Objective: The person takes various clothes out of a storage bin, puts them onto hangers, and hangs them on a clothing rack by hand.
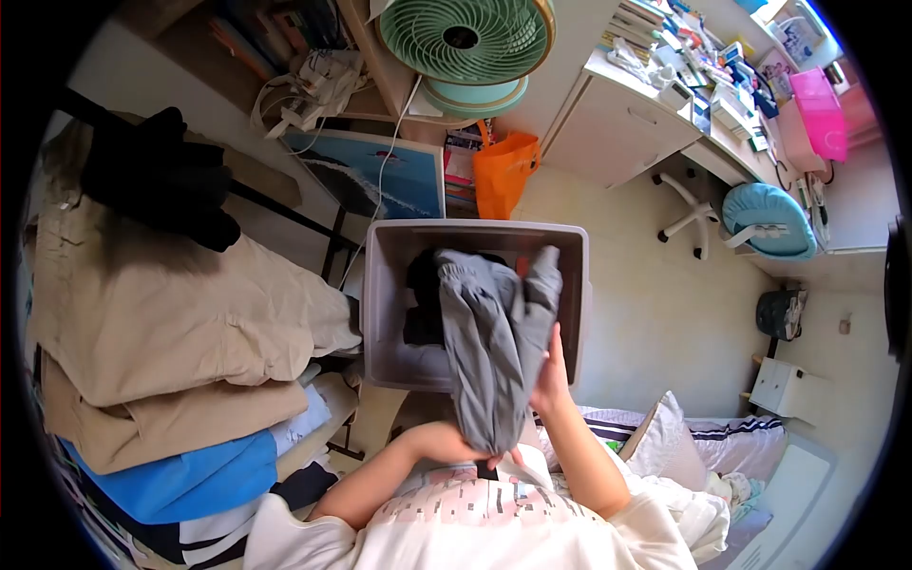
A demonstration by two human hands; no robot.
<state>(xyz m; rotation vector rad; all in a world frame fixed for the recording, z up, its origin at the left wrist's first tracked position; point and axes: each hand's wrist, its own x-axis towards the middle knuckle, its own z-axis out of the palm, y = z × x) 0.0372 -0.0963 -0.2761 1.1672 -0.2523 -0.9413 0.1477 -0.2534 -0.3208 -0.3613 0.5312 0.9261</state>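
Note:
Grey trousers (489, 332) with a gathered cuff hang lengthwise in front of me, over a grey-brown plastic storage bin (382, 366). My left hand (465, 445) grips their near end close to my body; the cloth hides part of its fingers. Along the right side of the cloth, my right hand (552, 375) holds the trousers, with some fingers hidden behind them. Dark clothing (423, 325) lies inside the bin, partly covered by the trousers.
Beige trousers (180, 294) and other folded clothes are piled on a rack at left. Behind the bin are a green fan (465, 38), an orange bag (506, 176) and a blue picture (394, 176). A blue chair (769, 220) stands by the desk; a pillow (670, 442) lies at lower right.

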